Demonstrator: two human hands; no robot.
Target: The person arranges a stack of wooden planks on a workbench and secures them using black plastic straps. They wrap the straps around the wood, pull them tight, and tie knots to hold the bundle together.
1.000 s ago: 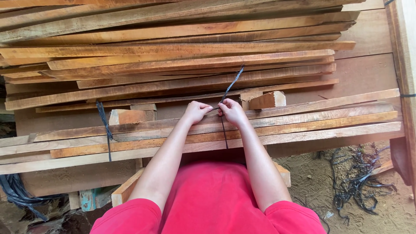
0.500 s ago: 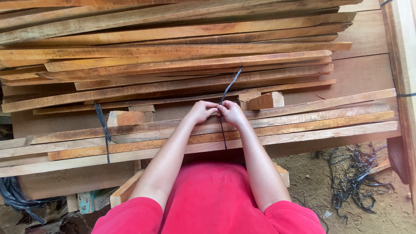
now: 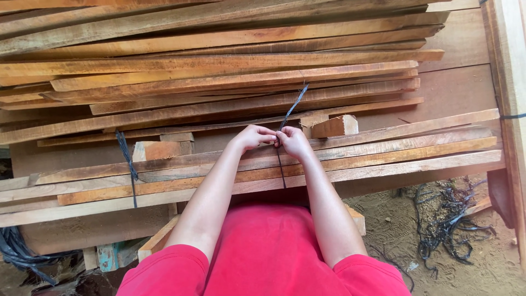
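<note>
The dark strap [image 3: 285, 118] runs near the middle of the frame, from the upper planks down over the front bundle of long wooden planks [image 3: 383, 148]. My left hand [image 3: 253, 137] and my right hand [image 3: 294, 142] meet on it, touching each other, and the fingers of both are closed and pinch the strap between them. Below my hands the strap goes down across the plank edges. Just right of my right hand lies a short wooden block [image 3: 335, 126]. At the left of the frame a second dark strap [image 3: 127, 164] wraps the same bundle. In the lower right, loose dark straps [image 3: 446, 219] lie tangled on the sandy ground [image 3: 493, 257].
</note>
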